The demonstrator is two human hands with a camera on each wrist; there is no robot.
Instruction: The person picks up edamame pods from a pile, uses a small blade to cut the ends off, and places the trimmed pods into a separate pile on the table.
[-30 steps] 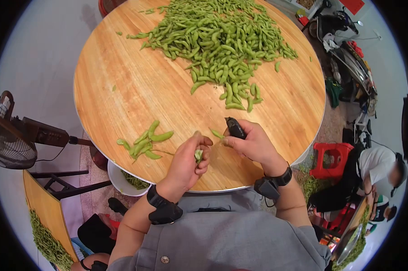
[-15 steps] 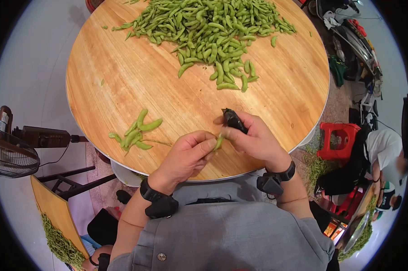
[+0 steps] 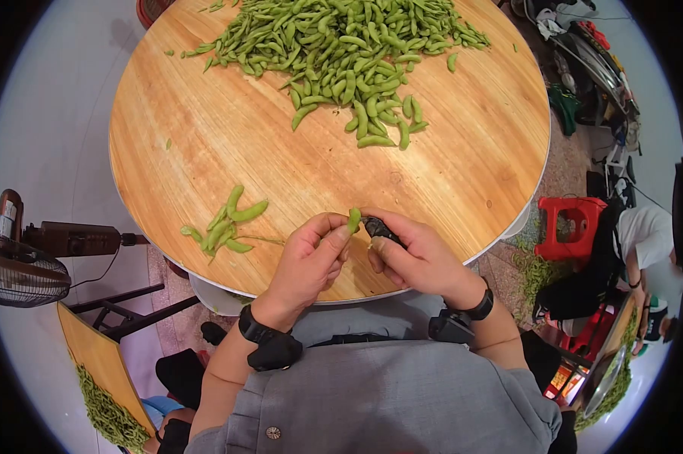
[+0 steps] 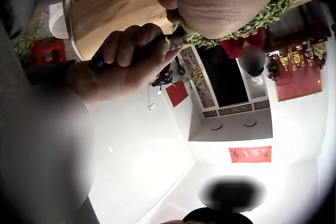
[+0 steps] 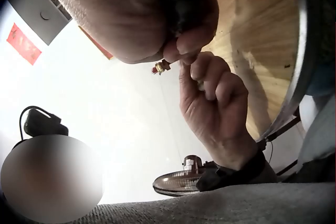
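Note:
In the head view my left hand (image 3: 309,253) pinches a green soybean pod (image 3: 354,220) upright between thumb and forefinger, over the near part of the round wooden table (image 3: 447,163). My right hand (image 3: 424,259) grips a small black tool (image 3: 384,231) whose tip points at the pod, right beside it. Most of this tool is hidden in the palm, so I cannot tell its exact kind. The left wrist view catches its dark tip (image 4: 178,40) beyond the right thumb. A few loose pods (image 3: 222,229) lie left of my left hand.
A large heap of soybean pods (image 3: 349,57) covers the table's far side. Below the table's left edge stands a white bucket (image 3: 219,295). A fan (image 3: 27,265) is at far left, a red stool (image 3: 570,227) at right near a seated person (image 3: 644,238).
My left hand, apart from the right a second ago, has come up to it and now holds the pod upright. The black tool has tilted toward the pod. The head view has shifted slightly.

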